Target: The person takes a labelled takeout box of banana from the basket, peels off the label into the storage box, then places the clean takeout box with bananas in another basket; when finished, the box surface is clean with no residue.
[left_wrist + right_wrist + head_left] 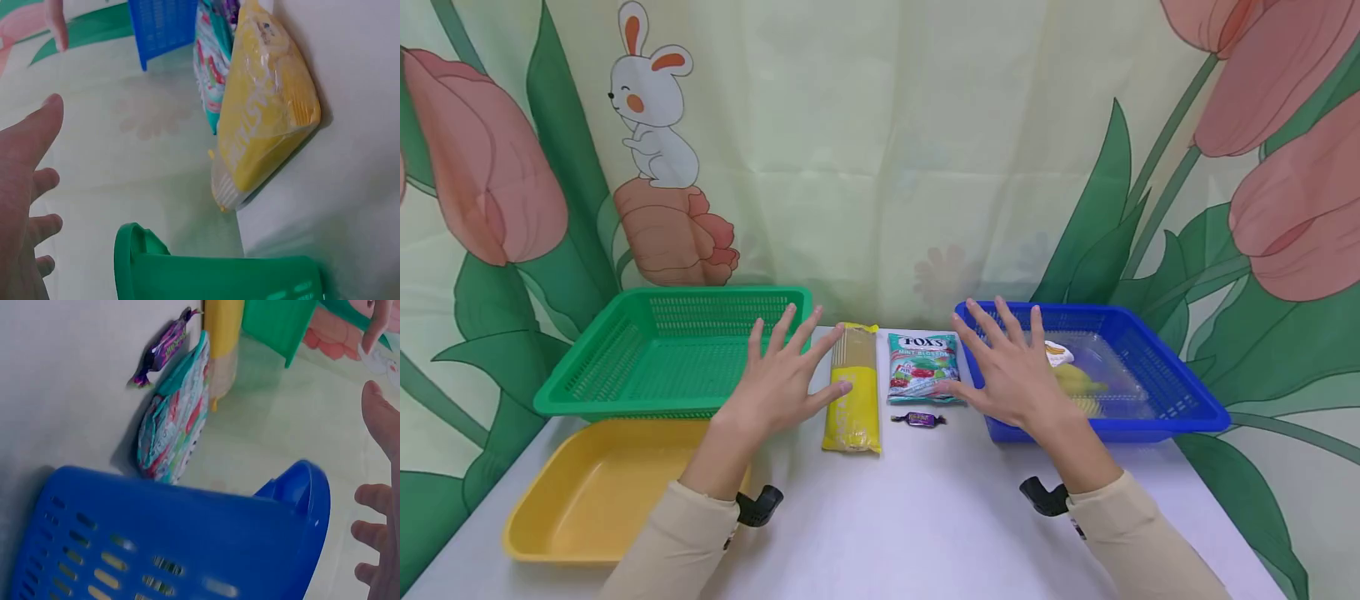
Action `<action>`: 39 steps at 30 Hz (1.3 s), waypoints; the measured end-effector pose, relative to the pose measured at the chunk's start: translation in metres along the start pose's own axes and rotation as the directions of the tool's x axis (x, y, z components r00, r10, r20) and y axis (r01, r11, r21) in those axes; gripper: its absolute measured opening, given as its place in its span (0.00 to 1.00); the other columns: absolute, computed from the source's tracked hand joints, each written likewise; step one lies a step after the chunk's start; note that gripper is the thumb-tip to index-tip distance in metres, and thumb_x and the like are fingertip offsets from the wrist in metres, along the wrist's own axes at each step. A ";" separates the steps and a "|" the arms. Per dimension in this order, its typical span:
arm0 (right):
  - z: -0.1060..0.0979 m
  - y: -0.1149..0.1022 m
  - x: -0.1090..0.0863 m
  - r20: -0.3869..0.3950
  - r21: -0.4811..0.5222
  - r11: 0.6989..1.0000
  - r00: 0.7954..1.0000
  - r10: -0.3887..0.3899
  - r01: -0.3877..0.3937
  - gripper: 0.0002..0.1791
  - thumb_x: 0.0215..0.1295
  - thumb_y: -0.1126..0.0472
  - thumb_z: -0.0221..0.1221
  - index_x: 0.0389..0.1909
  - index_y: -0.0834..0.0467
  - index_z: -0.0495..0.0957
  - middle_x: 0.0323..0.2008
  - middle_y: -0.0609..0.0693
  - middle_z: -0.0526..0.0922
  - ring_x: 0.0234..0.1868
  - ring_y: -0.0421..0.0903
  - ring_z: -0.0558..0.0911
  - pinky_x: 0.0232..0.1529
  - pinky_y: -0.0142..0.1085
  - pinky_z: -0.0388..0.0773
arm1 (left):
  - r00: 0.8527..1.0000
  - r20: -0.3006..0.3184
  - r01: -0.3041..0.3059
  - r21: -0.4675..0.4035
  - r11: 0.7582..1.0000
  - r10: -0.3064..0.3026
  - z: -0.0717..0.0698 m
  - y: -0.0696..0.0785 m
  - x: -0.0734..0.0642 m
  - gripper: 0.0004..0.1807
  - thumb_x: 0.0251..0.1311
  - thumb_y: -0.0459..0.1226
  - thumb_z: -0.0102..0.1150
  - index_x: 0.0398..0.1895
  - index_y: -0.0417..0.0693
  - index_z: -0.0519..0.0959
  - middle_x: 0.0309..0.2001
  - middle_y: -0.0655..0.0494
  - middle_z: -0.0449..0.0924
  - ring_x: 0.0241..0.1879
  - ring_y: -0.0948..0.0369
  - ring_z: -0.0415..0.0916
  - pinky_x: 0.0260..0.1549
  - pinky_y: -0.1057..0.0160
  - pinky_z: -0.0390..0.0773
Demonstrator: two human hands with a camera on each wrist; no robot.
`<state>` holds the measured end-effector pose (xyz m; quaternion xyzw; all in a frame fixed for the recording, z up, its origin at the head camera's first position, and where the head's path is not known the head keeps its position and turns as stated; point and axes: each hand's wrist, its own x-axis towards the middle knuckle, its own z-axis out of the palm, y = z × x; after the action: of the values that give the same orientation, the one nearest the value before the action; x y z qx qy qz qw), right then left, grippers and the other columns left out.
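Both hands hover with fingers spread and hold nothing. My left hand (782, 375) is between the green basket (670, 408) and a yellow pasta packet (853, 400), its thumb overlapping the packet in the head view. My right hand (1011, 367) overlaps the left end of the blue basket (1180, 429), its thumb near a teal Fox's candy bag (922, 367). In front of that bag lies a small purple wrapped candy (919, 420). The right wrist view shows the candy (165, 347) and the bag (175, 419) beside the blue basket (187, 519).
A yellow-orange tray (602, 492) stands at the front left, before the green basket. Inside the blue basket are a clear plastic pack (1120, 375) and something yellow-green (1075, 381). A curtain (880, 167) printed with tulips and a rabbit hangs behind the white table (910, 517).
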<state>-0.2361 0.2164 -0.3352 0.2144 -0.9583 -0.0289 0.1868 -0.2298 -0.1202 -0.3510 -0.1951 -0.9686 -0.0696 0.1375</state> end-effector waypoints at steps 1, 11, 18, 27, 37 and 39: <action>0.000 0.002 0.000 -0.003 0.003 1.000 1.000 0.003 -0.003 0.56 0.59 0.19 0.53 0.82 0.47 0.56 0.82 0.55 0.52 0.82 0.64 0.44 0.73 0.72 0.29 | 1.000 -0.004 -0.003 0.002 1.000 0.003 0.001 0.000 0.000 0.45 0.65 0.70 0.51 0.82 0.68 0.56 0.84 0.51 0.43 0.82 0.41 0.32 0.73 0.28 0.34; -0.002 0.019 0.000 -0.008 0.016 1.000 1.000 0.009 -0.009 0.55 0.61 0.20 0.53 0.82 0.46 0.55 0.81 0.56 0.53 0.81 0.65 0.46 0.73 0.71 0.29 | 0.999 -0.017 -0.032 -0.014 0.999 0.032 0.007 0.006 0.009 0.44 0.66 0.69 0.51 0.81 0.68 0.57 0.84 0.52 0.45 0.82 0.42 0.33 0.74 0.29 0.36; -0.004 0.030 -0.002 -0.023 0.034 0.999 1.000 0.012 -0.011 0.52 0.63 0.24 0.56 0.81 0.48 0.57 0.81 0.57 0.55 0.81 0.66 0.46 0.73 0.72 0.30 | 0.998 -0.002 -0.069 -0.054 0.996 0.069 0.007 0.016 0.015 0.43 0.68 0.69 0.49 0.82 0.69 0.56 0.84 0.54 0.45 0.82 0.43 0.32 0.75 0.31 0.38; -0.005 0.050 -0.002 -0.014 0.095 0.995 0.999 0.037 -0.036 0.50 0.64 0.27 0.58 0.81 0.47 0.57 0.81 0.55 0.54 0.82 0.64 0.45 0.74 0.71 0.30 | 0.995 -0.013 -0.104 -0.097 0.990 0.104 0.012 0.027 0.022 0.42 0.69 0.67 0.50 0.82 0.67 0.56 0.83 0.53 0.47 0.82 0.43 0.37 0.76 0.34 0.41; 0.005 0.077 -0.013 -0.018 0.166 0.985 0.999 0.048 -0.045 0.49 0.65 0.30 0.60 0.81 0.50 0.58 0.79 0.58 0.57 0.80 0.67 0.50 0.72 0.74 0.35 | 0.990 0.013 -0.140 -0.131 0.981 0.143 0.020 0.044 0.028 0.43 0.68 0.66 0.52 0.82 0.66 0.56 0.83 0.53 0.48 0.82 0.45 0.39 0.76 0.34 0.43; 0.007 0.083 -0.013 -0.025 0.181 0.983 0.999 0.047 -0.042 0.49 0.65 0.32 0.61 0.80 0.51 0.59 0.79 0.59 0.58 0.79 0.67 0.50 0.72 0.74 0.36 | 0.989 0.014 -0.144 -0.134 0.981 0.147 0.022 0.047 0.029 0.42 0.68 0.66 0.51 0.82 0.67 0.56 0.83 0.54 0.48 0.82 0.45 0.40 0.76 0.35 0.44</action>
<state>-0.2607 0.2967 -0.3354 0.2093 -0.9587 0.0655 0.1812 -0.2420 -0.0628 -0.3594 -0.2747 -0.9466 -0.1210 0.1175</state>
